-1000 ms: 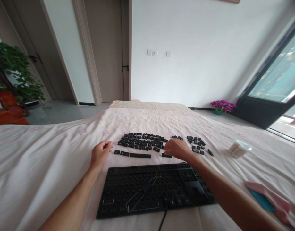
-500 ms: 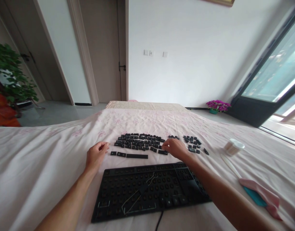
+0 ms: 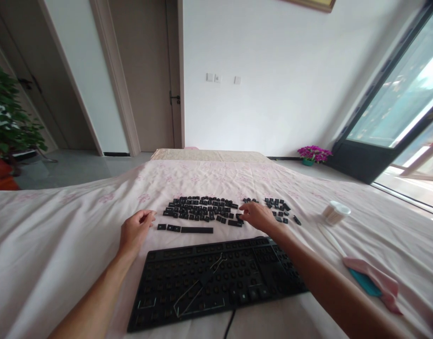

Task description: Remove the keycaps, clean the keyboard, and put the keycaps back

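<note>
The right hand (image 3: 258, 216) was near the right end of the loose black keycaps (image 3: 191, 209), at one o'clock from the keyboard's middle, thumb and forefinger narrowly apart; whether they pinched a keycap I cannot tell. The left hand (image 3: 136, 228) waited at ten o'clock, its fingertips drawn together – also here I could not see if something was inside.

Since a second ago, the wide keycap (image 3: 235, 223) had come out from under the right hand and lay a little farther off, closer to the other keycaps. This suggests, in my judgement, that this one was put in place and the fingers were passing to its neighbours.

The stripped keyboard (image 3: 237, 268) lay at six o'clock from the keycaps, with a wire tool (image 3: 203, 281) upon it; a white container (image 3: 335, 213) stood at three o'clock from the right hand.

The right forearm hid part of the keyboard's right end, the cable (image 3: 230, 322) was cut by the lower edge, and most keycap letters were too small to read – the container's contents also stayed unclear
</note>
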A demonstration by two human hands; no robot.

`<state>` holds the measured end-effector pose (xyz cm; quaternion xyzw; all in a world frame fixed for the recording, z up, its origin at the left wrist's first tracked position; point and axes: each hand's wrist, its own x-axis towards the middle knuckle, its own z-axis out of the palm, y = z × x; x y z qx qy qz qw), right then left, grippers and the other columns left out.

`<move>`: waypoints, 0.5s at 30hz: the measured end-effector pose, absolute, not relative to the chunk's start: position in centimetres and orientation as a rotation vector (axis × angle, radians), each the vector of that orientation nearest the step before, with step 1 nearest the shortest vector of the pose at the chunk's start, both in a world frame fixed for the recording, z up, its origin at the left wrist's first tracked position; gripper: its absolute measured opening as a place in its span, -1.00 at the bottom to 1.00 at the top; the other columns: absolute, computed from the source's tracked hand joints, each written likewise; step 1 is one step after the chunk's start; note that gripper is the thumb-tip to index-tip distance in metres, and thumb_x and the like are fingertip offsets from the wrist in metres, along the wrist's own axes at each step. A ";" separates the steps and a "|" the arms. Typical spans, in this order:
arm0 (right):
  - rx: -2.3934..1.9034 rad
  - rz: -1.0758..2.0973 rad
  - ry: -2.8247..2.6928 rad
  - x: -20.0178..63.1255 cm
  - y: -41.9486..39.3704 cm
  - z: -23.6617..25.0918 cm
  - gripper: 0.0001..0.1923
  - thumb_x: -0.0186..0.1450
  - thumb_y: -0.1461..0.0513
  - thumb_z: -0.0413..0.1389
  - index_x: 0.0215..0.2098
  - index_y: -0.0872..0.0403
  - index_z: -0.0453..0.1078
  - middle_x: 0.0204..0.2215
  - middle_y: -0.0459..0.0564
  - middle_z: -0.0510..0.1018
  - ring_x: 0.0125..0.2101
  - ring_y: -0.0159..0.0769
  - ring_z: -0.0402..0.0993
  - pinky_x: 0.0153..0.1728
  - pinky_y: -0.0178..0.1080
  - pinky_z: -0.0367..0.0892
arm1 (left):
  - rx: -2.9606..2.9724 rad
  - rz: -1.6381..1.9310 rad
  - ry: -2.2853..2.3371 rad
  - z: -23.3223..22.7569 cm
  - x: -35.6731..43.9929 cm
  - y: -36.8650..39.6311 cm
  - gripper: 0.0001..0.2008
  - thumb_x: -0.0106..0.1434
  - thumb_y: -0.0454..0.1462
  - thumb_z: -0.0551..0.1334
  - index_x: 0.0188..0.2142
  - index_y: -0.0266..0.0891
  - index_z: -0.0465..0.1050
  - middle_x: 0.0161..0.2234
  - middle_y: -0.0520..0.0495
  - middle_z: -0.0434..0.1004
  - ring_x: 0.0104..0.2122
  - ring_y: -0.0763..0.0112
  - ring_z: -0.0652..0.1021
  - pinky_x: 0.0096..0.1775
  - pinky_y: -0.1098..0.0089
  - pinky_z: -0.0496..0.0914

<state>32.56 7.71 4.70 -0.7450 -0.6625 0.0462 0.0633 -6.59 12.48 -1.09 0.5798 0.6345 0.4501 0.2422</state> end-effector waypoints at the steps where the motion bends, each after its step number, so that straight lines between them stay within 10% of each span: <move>1: -2.252 0.152 -2.014 32.5 7.8 4.6 -0.65 0.17 0.09 0.16 -0.07 -0.09 0.52 -0.20 -0.07 0.61 -0.15 -0.20 0.49 -0.27 -0.29 0.23 | 1.589 1.227 1.740 -1.1 -6.6 12.5 -0.66 0.14 0.02 0.19 -0.31 -0.16 0.54 -0.40 -0.01 0.64 -0.42 0.27 0.59 -0.33 0.39 0.36; 15: -2.269 0.193 -1.951 33.0 9.6 4.3 -0.75 0.23 0.11 0.12 -0.17 -0.09 0.56 -0.23 -0.08 0.62 -0.18 -0.26 0.50 -0.31 -0.32 0.22 | 1.589 1.223 1.736 -1.2 -6.6 12.5 -0.66 0.15 0.03 0.19 -0.30 -0.15 0.54 -0.39 -0.01 0.64 -0.41 0.27 0.59 -0.32 0.39 0.35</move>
